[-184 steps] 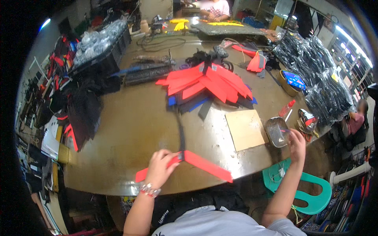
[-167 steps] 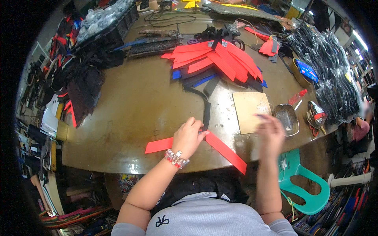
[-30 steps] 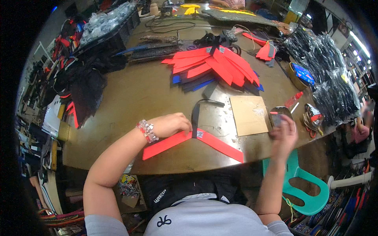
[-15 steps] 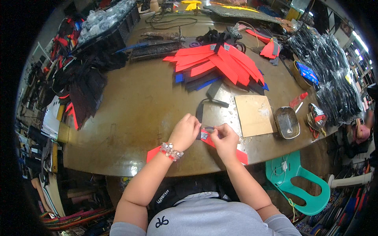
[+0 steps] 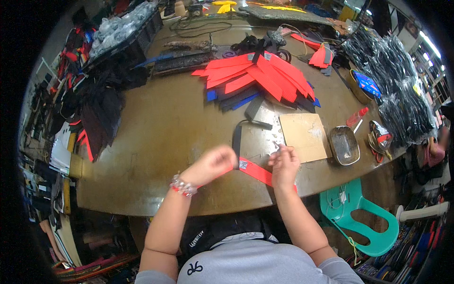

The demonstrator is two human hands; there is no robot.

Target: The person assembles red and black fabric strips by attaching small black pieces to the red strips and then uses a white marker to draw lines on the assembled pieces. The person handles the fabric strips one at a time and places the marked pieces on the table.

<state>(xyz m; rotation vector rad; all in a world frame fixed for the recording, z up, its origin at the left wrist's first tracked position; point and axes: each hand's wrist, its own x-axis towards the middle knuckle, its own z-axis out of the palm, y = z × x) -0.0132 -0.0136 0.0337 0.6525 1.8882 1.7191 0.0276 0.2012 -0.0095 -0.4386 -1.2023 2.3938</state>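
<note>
A long red strip (image 5: 257, 172) lies across the near edge of the brown table (image 5: 161, 137). A small pale label (image 5: 243, 164) sits on it. My left hand (image 5: 213, 164) grips the strip's left part where a black strap (image 5: 236, 138) crosses it. My right hand (image 5: 283, 163) rests on the strip's right part. Its fingertips are pinched on a small thin item (image 5: 276, 144) that is too small to identify.
A fan of red and blue strips (image 5: 260, 75) lies mid-table. A cardboard square (image 5: 305, 136), a metal tray (image 5: 344, 144) and a red bottle (image 5: 357, 116) sit to the right. Bagged black goods (image 5: 402, 94) and dark fabric (image 5: 99, 109) flank the table. A teal chair (image 5: 359, 213) stands beside me.
My right hand came back from the metal tray to the red strip and now pinches something small. My left hand has kept its hold on the strip.
</note>
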